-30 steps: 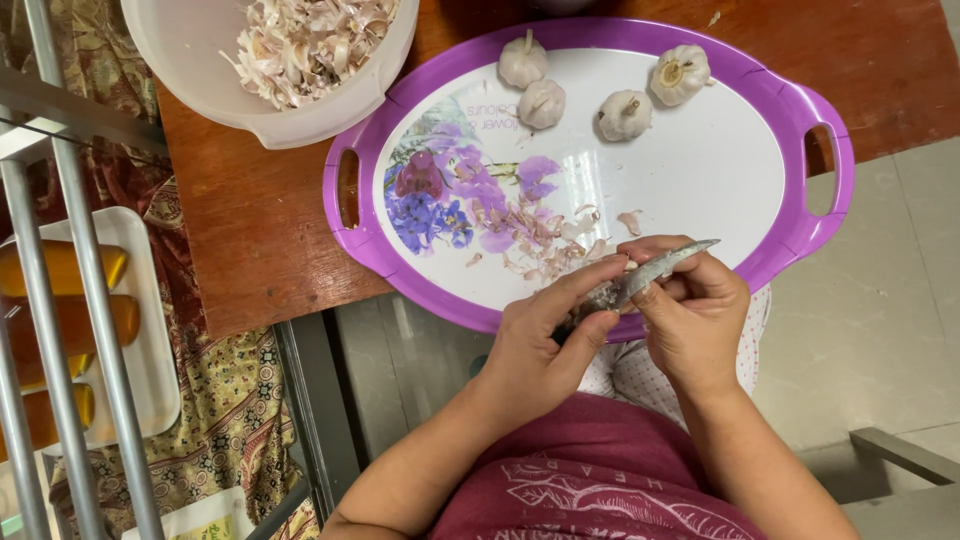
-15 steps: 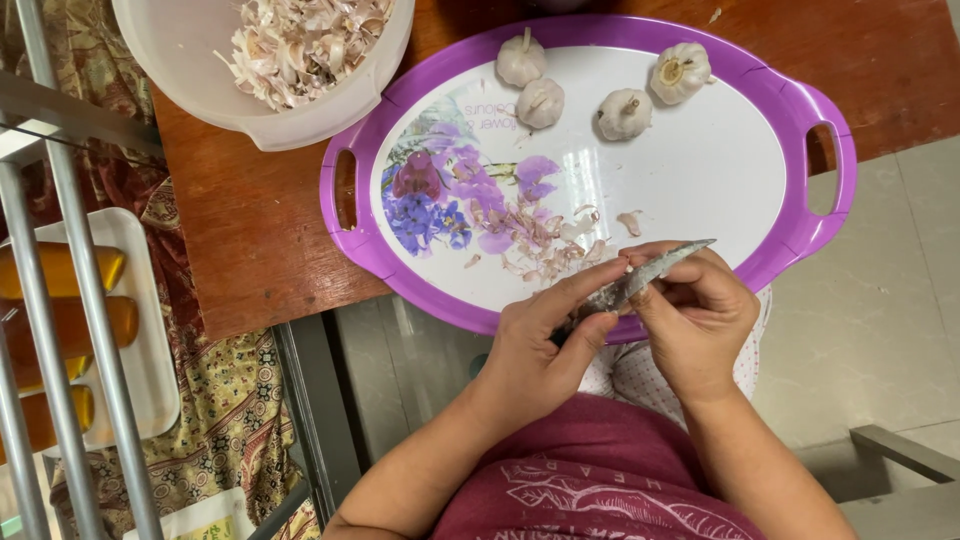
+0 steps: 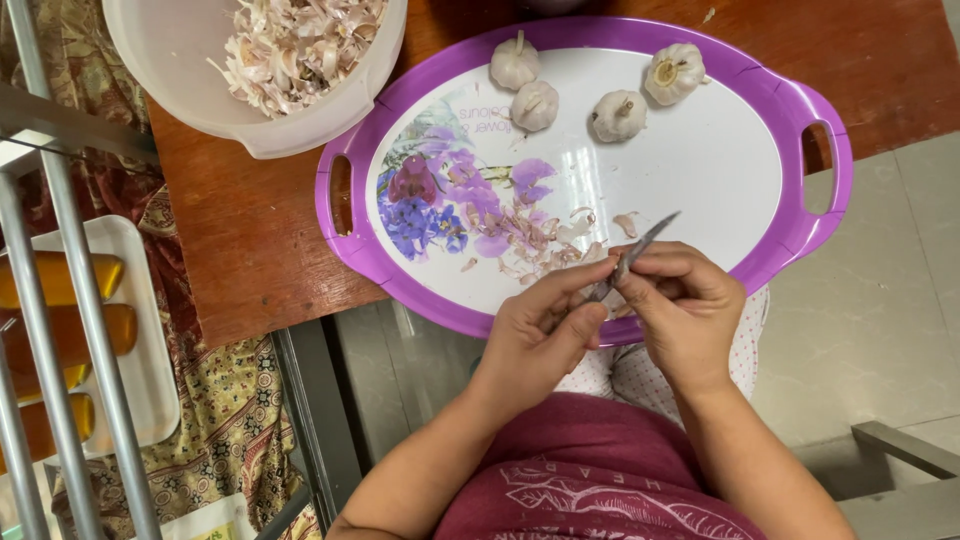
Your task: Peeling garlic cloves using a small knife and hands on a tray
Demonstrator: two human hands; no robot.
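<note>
reddish-brown wooden table (image 3: 250, 240) fills the top of the view, grey tiled floor (image 3: 880, 330) below it on the right. both hands meet over the near rim of an oval purple tray (image 3: 790, 230) with a white flowered bottom. right hand (image 3: 680, 310) is curled shut around a small knife (image 3: 640, 248), blade tip sticking up and away from the grip toward the tray middle. left hand (image 3: 540, 335) has thumb and fingers pressed together, pinching something small right against the blade; it is hidden by the fingers, likely a garlic clove, cannot tell for sure. loose papery skin bits (image 3: 560, 245) lie on the tray just beyond the grip. 4 whole garlic bulbs (image 3: 535, 105) sit well apart from the hands at the far side of the tray. white bowl (image 3: 200, 90) full of garlic peels (image 3: 290, 40) is far up-left of the grip, off the tray, on the table.
</note>
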